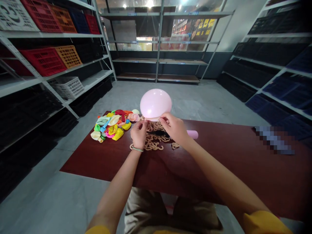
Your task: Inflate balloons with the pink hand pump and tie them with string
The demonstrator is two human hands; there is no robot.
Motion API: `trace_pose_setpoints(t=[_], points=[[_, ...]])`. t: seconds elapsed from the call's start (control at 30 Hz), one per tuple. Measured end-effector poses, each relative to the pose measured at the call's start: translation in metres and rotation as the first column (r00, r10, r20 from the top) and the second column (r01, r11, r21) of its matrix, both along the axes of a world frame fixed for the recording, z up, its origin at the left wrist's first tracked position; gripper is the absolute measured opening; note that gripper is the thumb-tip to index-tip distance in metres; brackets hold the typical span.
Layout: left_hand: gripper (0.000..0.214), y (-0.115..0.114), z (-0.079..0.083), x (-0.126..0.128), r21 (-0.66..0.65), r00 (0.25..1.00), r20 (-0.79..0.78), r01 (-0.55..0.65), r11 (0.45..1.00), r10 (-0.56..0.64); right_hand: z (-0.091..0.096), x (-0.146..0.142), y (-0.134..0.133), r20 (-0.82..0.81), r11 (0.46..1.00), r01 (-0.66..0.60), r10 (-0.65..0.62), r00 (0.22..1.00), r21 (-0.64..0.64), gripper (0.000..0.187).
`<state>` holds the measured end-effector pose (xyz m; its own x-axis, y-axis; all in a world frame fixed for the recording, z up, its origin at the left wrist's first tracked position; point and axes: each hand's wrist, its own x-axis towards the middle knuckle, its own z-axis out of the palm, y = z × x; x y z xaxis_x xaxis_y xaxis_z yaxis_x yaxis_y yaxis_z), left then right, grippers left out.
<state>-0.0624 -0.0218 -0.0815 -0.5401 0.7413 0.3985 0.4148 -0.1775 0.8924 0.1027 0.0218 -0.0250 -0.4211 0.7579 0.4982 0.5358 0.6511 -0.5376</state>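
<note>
From the head camera, a person sits at a dark red table [219, 162], forearms reaching out over it from yellow sleeves [263, 223]. The left hand [139, 134] is a narrow pinch, its fingertips [145, 123] closed on a beige balloon chain [153, 143] just under a round pink balloon [155, 104]. The right hand [173, 128] is also narrow, its fingers [162, 117] pinched at the balloon's underside, though the exact grip is partly hidden. The balloon sits at the far edge of the table, above both hands, and the chain lies heaped beneath them in loose loops, with a black object [158, 133] among them. A pink tube [192, 134] sticks out from behind the right wrist. A thin bracelet [137, 149] circles the left wrist. Left of the chain and just beside it lies a pile of limp, multicoloured balloons [110, 126]. To the right, a pixelated patch [274, 139] covers part of the tabletop. The person's khaki shorts [170, 211] show at the near edge. Metal shelves [24, 34] on the left carry red crates [42, 61], an orange crate [68, 56] and a white crate [69, 87]. Dark blue crates [280, 85] fill shelves on the right, and bare wooden shelves [156, 65] stand at the far side of the grey floor [48, 185].
</note>
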Motion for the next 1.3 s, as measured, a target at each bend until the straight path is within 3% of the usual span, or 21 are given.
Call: trace_pose_setpoints(t=[0.07,0.2,0.3,0.4,0.6,0.63,0.7,0.77,0.83,0.93,1.1,1.3], points=[[0.036,0.001,0.0,-0.002,0.014,0.999,0.051,0.014,1.0,-0.015,-0.015,-0.007,0.007,-0.188,0.975,-0.058,0.017,0.982,-0.215,0.019],[0.034,0.002,0.0,-0.004,0.049,0.997,0.081,0.002,0.999,-0.006,-0.039,-0.031,0.019,-0.526,0.823,-0.279,-0.028,0.85,-0.494,0.017],[0.034,0.003,0.0,-0.005,0.052,0.997,0.072,-0.03,0.998,0.026,-0.048,-0.05,0.022,-0.682,0.664,-0.473,-0.077,0.727,-0.579,0.019],[0.034,0.003,0.001,-0.008,0.028,0.998,0.054,-0.045,0.999,0.043,-0.053,-0.066,0.022,-0.709,0.614,-0.492,-0.163,0.686,-0.617,0.016],[0.032,0.003,0.003,-0.01,-0.036,0.996,0.014,-0.083,0.996,0.083,-0.055,-0.079,0.02,-0.708,0.621,-0.461,-0.226,0.669,-0.634,0.013],[0.032,0.002,0.004,-0.01,-0.045,0.996,-0.002,-0.09,0.995,0.09,-0.054,-0.077,0.019,-0.697,0.645,-0.431,-0.229,0.679,-0.631,0.014],[0.032,0.001,0.006,-0.01,-0.064,0.996,-0.032,-0.087,0.994,0.085,-0.05,-0.069,0.016,-0.639,0.774,-0.272,-0.213,0.739,-0.572,0.018],[0.032,0.0,0.007,-0.01,-0.075,0.998,-0.038,-0.059,0.995,0.057,-0.045,-0.057,0.013,-0.518,0.919,-0.035,-0.189,0.834,-0.393,0.022],[0.032,0.001,0.007,-0.01,-0.088,1.0,0.01,-0.017,0.996,0.018,-0.042,-0.046,0.009,-0.373,0.975,0.112,-0.179,0.91,-0.194,0.024],[0.03,0.003,0.005,-0.011,-0.12,0.986,0.166,0.028,0.992,-0.008,-0.041,-0.036,0.007,-0.214,0.984,0.162,-0.175,0.961,-0.075,0.026],[0.03,0.008,-0.002,-0.013,-0.096,0.913,0.406,0.079,0.992,-0.034,-0.043,-0.036,0.012,-0.06,0.984,0.17,-0.173,0.983,-0.047,0.029],[0.032,0.01,0.003,-0.013,0.102,0.704,0.685,0.164,0.981,-0.189,-0.039,-0.042,0.022,-0.015,0.974,0.214,-0.216,0.976,-0.081,0.031]])
